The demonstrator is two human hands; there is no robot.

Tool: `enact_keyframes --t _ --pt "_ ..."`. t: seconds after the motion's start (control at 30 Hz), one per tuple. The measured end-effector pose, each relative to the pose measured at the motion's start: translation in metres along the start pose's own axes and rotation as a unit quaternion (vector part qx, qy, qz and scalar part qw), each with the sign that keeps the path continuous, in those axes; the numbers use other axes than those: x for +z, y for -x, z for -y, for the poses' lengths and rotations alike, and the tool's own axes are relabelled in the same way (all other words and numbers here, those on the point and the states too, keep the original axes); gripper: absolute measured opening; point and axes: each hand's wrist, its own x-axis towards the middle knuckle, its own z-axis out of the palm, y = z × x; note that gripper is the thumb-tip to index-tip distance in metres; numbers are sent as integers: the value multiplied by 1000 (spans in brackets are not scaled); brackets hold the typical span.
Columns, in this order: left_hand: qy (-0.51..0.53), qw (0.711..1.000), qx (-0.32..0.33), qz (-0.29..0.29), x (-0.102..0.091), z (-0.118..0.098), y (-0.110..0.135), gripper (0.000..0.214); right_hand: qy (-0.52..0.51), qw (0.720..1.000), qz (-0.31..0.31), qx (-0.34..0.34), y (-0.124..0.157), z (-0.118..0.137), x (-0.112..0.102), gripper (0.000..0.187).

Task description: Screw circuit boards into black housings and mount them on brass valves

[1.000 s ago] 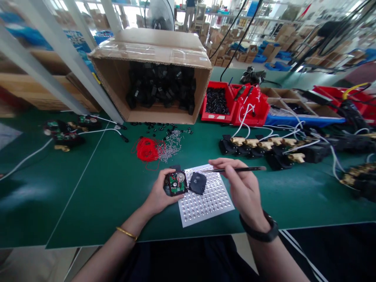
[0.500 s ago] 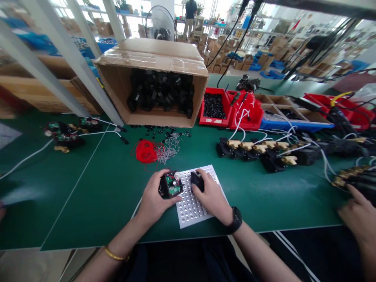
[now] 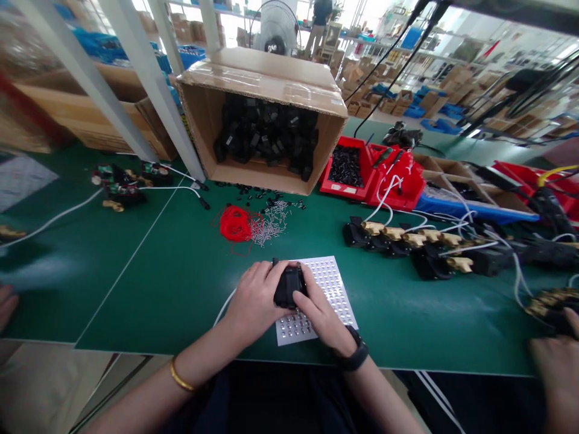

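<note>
Both hands grip a black plastic housing (image 3: 289, 288) above a white sheet (image 3: 332, 283) dotted with rows of small silvery discs. My left hand (image 3: 256, 299) wraps around the housing's left side, and a white cable (image 3: 225, 306) trails out beneath that hand. On the right side, my right hand (image 3: 319, 307) presses its thumb on the housing's face with the fingers behind its edge. The green circuit board inside is now hidden. Beyond the hands lie a tangle of red wire (image 3: 235, 223) and a scatter of small metal pins (image 3: 271, 226).
An open cardboard box (image 3: 266, 179) of black housings stands at the back. Red bins (image 3: 346, 188) sit beside it. Black units with brass fittings (image 3: 414, 239) line the right. Other people's hands (image 3: 556, 355) show at the right and left edges. Open circuit-board assemblies (image 3: 117, 187) lie left.
The black cover in my right hand has come onto the open housing in my left, covering the circuit board. My hands have drawn together. The whole view has shifted slightly.
</note>
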Motion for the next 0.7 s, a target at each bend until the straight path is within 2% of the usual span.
enact_keyframes --t 0.07,0.13,0.2,0.3,0.4,0.5,0.57,0.63,0.7 --pt "64 998 3 -14 4 7 0 77 58 998 6 -15 -2 7 1 52" --pt "140 990 2 -22 11 15 0 73 67 998 -7 -10 -4 9 5 60" --pt "221 974 -13 -36 19 24 2 66 26 998 -39 29 -6 6 10 67" --pt "329 942 -51 -53 30 38 4 65 -96 986 -59 119 -7 -4 20 55" --pt "420 906 -53 -9 31 49 3 77 -208 964 -60 154 -7 -12 27 45" --pt "529 846 -42 46 21 53 -3 89 -249 956 -60 143 -6 -15 31 45" --pt "549 831 -72 56 14 51 -7 75 -253 955 -63 138 -6 -16 31 45" --pt "536 836 -113 41 12 47 -11 56 -256 954 -69 141 -6 -17 30 46" --pt "531 837 -133 16 14 44 -12 46 -262 951 -72 148 -7 -16 31 45"
